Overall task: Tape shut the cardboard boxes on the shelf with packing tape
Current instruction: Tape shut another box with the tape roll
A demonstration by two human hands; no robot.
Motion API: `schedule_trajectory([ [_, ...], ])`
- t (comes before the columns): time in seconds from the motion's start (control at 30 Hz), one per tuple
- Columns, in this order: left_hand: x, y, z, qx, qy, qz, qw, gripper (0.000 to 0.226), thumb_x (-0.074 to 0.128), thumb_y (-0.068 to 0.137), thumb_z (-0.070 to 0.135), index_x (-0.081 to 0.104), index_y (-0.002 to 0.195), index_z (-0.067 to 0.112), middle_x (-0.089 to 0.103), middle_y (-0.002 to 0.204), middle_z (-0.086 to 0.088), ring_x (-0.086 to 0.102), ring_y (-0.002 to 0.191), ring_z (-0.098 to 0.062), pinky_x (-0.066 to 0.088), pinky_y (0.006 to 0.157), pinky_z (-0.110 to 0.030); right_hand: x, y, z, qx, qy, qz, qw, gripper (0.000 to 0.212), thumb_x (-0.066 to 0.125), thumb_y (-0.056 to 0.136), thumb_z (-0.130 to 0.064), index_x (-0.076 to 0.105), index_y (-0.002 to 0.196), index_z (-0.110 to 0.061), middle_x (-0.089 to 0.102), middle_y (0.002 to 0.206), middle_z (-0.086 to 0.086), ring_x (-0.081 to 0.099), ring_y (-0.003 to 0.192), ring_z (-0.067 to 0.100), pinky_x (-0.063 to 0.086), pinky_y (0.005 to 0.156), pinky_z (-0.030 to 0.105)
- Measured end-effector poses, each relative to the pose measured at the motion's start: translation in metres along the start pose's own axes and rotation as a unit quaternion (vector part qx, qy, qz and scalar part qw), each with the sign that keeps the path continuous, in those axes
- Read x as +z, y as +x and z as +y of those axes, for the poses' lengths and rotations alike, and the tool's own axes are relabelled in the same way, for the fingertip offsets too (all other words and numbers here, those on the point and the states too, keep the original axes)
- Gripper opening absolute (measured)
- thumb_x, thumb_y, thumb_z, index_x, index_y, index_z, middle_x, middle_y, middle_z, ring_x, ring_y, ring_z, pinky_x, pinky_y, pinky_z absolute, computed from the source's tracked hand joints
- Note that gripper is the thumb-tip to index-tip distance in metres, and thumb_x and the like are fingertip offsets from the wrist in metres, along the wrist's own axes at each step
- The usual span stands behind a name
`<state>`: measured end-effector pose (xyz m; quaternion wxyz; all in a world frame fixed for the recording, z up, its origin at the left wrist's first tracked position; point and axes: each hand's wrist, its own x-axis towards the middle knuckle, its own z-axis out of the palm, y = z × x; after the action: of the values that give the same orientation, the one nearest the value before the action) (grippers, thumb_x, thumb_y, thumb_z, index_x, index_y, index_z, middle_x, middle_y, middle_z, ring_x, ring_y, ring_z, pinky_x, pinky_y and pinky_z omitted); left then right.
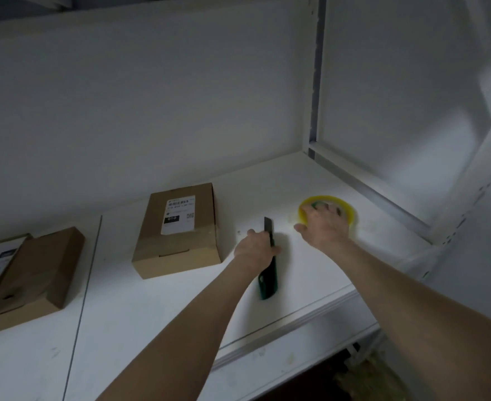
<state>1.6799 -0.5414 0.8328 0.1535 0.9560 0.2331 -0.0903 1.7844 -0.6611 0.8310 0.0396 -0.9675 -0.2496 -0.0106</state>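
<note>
Left hand (254, 248) gripping slim green knife (268, 280); right hand (323, 227) curled over tape roll (351, 215), round, yellow

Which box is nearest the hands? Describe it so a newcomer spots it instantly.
On the white shelf, look just left of the left hand gripping the green knife. The cardboard box there has a white label with a black 010 patch and sits alone, unlike the two overlapping boxes at the far left.
</note>
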Motion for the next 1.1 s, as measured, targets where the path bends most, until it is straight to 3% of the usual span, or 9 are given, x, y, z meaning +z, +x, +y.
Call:
schedule_trajectory([
  [0.17, -0.035, -0.01, -0.056, 0.021, 0.048, 0.192, 0.98, 0.04, 0.04, 0.095, 0.01, 0.053, 0.132, 0.014, 0.052, 0.126, -0.008, 0.053, 0.115, -0.028, 0.048, 0.09, -0.039, -0.026, 0.001, -0.073, -0.084, 0.187, 0.075, 0.976, 0.044, 0.038, 0.102, -0.028, 0.042, 0.143, -0.013, 0.042, 0.143, 0.013, 0.043, 0.128, 0.031, 0.04, 0.1, 0.037],
  [0.27, -0.058, -0.013, -0.114, -0.064, 0.042, 0.249, 0.965, 0.04, 0.036, 0.096, 0.01, 0.048, 0.135, 0.011, 0.05, 0.135, -0.011, 0.046, 0.125, -0.029, 0.043, 0.095, -0.038, -0.023, -0.014, -0.149, -0.149, 0.258, 0.002, 0.955, 0.047, 0.034, 0.104, -0.029, 0.033, 0.147, -0.012, 0.038, 0.149, 0.011, 0.045, 0.13, 0.031, 0.041, 0.101, 0.037],
  [0.37, -0.061, -0.02, -0.172, -0.151, 0.001, 0.209, 0.966, 0.048, 0.034, 0.099, 0.02, 0.032, 0.145, 0.007, 0.032, 0.151, -0.013, 0.03, 0.138, -0.031, 0.031, 0.111, -0.04, -0.004, -0.032, -0.203, -0.133, 0.268, -0.089, 0.95, 0.063, 0.035, 0.104, -0.038, 0.015, 0.152, -0.004, 0.018, 0.158, 0.015, 0.034, 0.139, 0.034, 0.038, 0.104, 0.041],
  [0.47, -0.05, -0.026, -0.201, -0.188, -0.068, 0.139, 0.97, 0.055, 0.035, 0.101, 0.025, 0.021, 0.146, -0.002, 0.014, 0.158, -0.016, 0.041, 0.132, -0.035, 0.037, 0.103, -0.039, 0.005, -0.037, -0.221, -0.104, 0.257, -0.091, 0.956, 0.078, 0.041, 0.102, -0.036, -0.005, 0.153, 0.001, -0.003, 0.161, 0.017, 0.018, 0.146, 0.033, 0.031, 0.111, 0.04],
  [0.6, -0.054, -0.027, -0.213, -0.193, -0.16, 0.149, 0.956, 0.046, 0.044, 0.098, 0.018, 0.033, 0.137, -0.003, 0.045, 0.139, -0.021, 0.053, 0.117, -0.037, 0.043, 0.089, -0.036, 0.003, -0.032, -0.225, -0.073, 0.267, -0.1, 0.956, 0.082, 0.047, 0.101, -0.032, -0.009, 0.153, -0.001, -0.008, 0.162, 0.014, 0.025, 0.144, 0.034, 0.032, 0.11, 0.04],
  [0.73, -0.048, -0.032, -0.228, -0.195, -0.355, 0.145, 0.903, 0.033, 0.049, 0.093, 0.014, 0.047, 0.122, -0.001, 0.059, 0.118, -0.02, 0.057, 0.107, -0.036, 0.048, 0.094, -0.044, 0.005, -0.029, -0.223, -0.037, 0.295, -0.128, 0.946, 0.088, 0.049, 0.1, -0.037, -0.011, 0.152, -0.002, -0.002, 0.162, 0.017, 0.027, 0.143, 0.036, 0.03, 0.112, 0.04],
  [0.9, -0.042, -0.051, -0.228, -0.146, -0.573, 0.13, 0.796, 0.023, 0.048, 0.096, 0.012, 0.057, 0.117, 0.008, 0.064, 0.114, -0.012, 0.06, 0.104, -0.029, 0.046, 0.099, -0.042, 0.01, -0.033, -0.209, 0.015, 0.449, -0.171, 0.877, 0.078, 0.043, 0.102, -0.039, -0.006, 0.155, -0.008, 0.026, 0.158, 0.012, 0.033, 0.141, 0.031, 0.033, 0.108, 0.035],
  [1.03, -0.057, -0.061, -0.222, -0.128, -0.65, 0.153, 0.734, 0.022, 0.046, 0.098, 0.021, 0.062, 0.113, 0.017, 0.067, 0.102, -0.001, 0.061, 0.089, -0.017, 0.048, 0.075, -0.028, 0.009, -0.027, -0.203, 0.072, 0.585, -0.188, 0.786, 0.049, 0.053, 0.1, -0.027, 0.041, 0.143, -0.007, 0.057, 0.129, 0.01, 0.058, 0.11, 0.026, 0.051, 0.078, 0.033],
  [1.1, -0.071, -0.063, -0.218, -0.107, -0.684, 0.17, 0.701, 0.025, 0.044, 0.099, 0.026, 0.063, 0.114, 0.019, 0.067, 0.103, 0.002, 0.06, 0.088, -0.014, 0.048, 0.072, -0.026, 0.008, -0.023, -0.2, 0.107, 0.65, -0.213, 0.722, 0.042, 0.054, 0.1, -0.02, 0.045, 0.139, -0.008, 0.061, 0.122, 0.012, 0.061, 0.1, 0.026, 0.054, 0.081, 0.039],
])
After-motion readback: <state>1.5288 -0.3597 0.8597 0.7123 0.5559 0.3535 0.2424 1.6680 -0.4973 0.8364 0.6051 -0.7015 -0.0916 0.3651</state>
